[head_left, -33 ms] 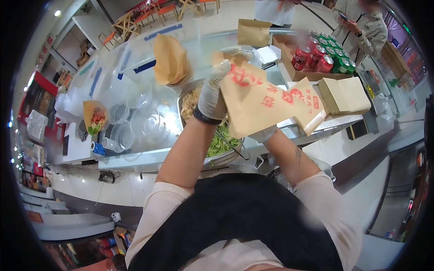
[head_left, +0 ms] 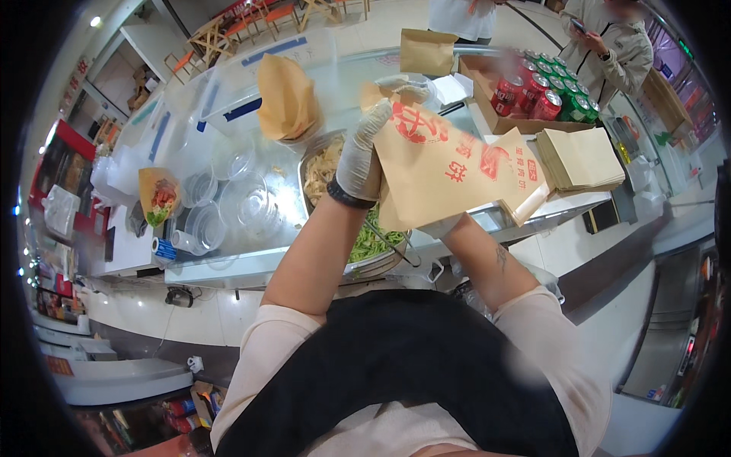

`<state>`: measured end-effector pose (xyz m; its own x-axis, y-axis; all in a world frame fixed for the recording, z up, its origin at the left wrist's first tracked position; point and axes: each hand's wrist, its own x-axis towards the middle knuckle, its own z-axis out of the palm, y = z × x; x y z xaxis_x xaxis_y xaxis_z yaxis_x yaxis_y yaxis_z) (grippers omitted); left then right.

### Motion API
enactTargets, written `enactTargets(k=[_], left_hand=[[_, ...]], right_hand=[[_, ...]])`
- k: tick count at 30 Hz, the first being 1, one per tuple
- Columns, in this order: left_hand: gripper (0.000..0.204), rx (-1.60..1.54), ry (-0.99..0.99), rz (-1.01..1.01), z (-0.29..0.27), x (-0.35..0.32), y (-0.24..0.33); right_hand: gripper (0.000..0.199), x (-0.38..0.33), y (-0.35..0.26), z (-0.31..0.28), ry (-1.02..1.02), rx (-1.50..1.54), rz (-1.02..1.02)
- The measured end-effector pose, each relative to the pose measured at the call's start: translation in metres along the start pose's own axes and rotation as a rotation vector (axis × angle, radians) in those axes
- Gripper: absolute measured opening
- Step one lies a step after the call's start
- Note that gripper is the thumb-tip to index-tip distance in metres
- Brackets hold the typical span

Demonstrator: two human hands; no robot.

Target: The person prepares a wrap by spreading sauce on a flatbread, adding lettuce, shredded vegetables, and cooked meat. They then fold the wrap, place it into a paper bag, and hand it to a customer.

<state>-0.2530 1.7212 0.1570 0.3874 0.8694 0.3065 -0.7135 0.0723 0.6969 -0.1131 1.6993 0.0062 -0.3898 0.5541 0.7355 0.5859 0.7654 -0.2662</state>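
A brown paper bag with red print [head_left: 457, 167] is held up over the counter. My left hand [head_left: 362, 156], in a thin white glove with a black band at the wrist, grips the bag's left edge. My right hand [head_left: 442, 225], also gloved, is mostly hidden beneath the bag and supports its underside. Under the bag sit metal trays, one with pale shredded food [head_left: 324, 171] and one with green vegetables [head_left: 373, 244]. A stack of flat brown bags [head_left: 582, 158] lies to the right.
A box of red and green drink cans [head_left: 541, 87] stands at the back right, behind it a person in a light jacket [head_left: 617, 46]. Clear plastic tubs [head_left: 228, 198], a filled wrap [head_left: 158, 199], an upright paper cone [head_left: 285, 95] and another brown bag [head_left: 426, 52] are on the counter.
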Motion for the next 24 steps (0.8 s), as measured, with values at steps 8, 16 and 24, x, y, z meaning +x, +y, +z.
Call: enactTargets(k=[8, 16, 24], left_hand=[[0.076, -0.095, 0.091, -0.111, -0.018, -0.016, 0.002], [0.089, -0.374, 0.212, 0.06, -0.063, 0.003, 0.044], [0.085, -0.231, 0.205, -0.065, -0.109, -0.049, 0.081]], right_hand=[[0.048, 0.052, -0.014, 0.004, 0.101, -0.085, -0.097], [0.049, 0.237, -0.024, 0.022, -0.194, 0.001, -0.038], [0.063, 0.348, -0.014, 0.115, -1.005, -0.404, 0.214]])
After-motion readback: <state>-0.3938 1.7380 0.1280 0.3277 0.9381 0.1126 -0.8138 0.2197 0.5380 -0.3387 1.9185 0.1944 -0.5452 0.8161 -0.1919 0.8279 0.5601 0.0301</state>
